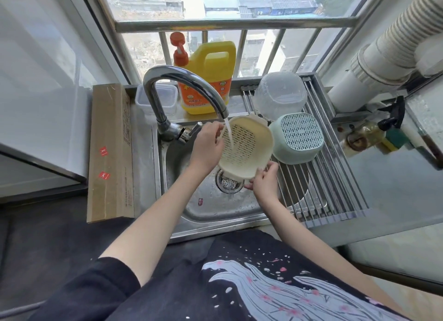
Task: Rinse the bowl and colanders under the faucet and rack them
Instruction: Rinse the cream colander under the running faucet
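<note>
From the head view, a stainless steel sink (pixel 208 208) sat below a barred window (pixel 230 23), with a long brown cardboard box (pixel 109 152) lying along its left side. A chrome curved faucet (pixel 182 78) ran a thin stream of water. A yellow detergent jug with an orange pump (pixel 207 80) and a clear lidded plastic box (pixel 165 97) stood on the ledge behind.

Both hands held a cream perforated plastic colander (pixel 244 145) over the basin, tilted so its open side faced up and toward the person, the water striking its inside. The left hand (pixel 208 143) gripped the far-left rim; the right hand (pixel 263 179) pinched the near rim.

On the steel roll-up drying rack (pixel 318 191) across the sink's right half, a translucent plastic bowl (pixel 280 95) and a pale green perforated colander (pixel 298 138) rested upside down, just beside each other.
</note>
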Demonstrator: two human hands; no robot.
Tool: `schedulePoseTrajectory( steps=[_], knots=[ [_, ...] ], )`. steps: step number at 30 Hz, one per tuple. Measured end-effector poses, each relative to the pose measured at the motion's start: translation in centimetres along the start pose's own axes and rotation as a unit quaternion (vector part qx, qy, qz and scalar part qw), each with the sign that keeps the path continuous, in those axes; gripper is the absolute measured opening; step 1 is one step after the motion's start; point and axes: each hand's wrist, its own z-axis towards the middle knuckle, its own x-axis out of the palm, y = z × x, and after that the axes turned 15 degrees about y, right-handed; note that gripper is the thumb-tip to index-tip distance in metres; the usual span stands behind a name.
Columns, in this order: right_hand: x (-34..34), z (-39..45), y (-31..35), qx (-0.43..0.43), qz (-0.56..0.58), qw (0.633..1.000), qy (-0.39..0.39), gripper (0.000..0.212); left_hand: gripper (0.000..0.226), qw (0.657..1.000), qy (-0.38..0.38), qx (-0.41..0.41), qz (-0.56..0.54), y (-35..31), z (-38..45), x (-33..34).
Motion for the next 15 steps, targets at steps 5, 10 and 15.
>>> schedulePoseTrajectory(
  steps=[5,10,15],
  knots=[
    [1.4,2.7,0.4,0.099,0.011,0.991,0.085,0.036,0.023,0.998,-0.033,0.031,0.049,-0.2,-1.1,-1.0],
    [2.4,2.8,1.3,0.187,-0.048,0.959,0.209,0.039,0.028,0.999,-0.016,-0.005,0.049,-1.4,-1.8,-1.6],
    [1.2,1.2,0.0,0.216,-0.131,0.942,0.222,0.020,0.015,0.974,0.128,-0.113,0.147,-1.3,-1.2,-1.8]
  ],
)
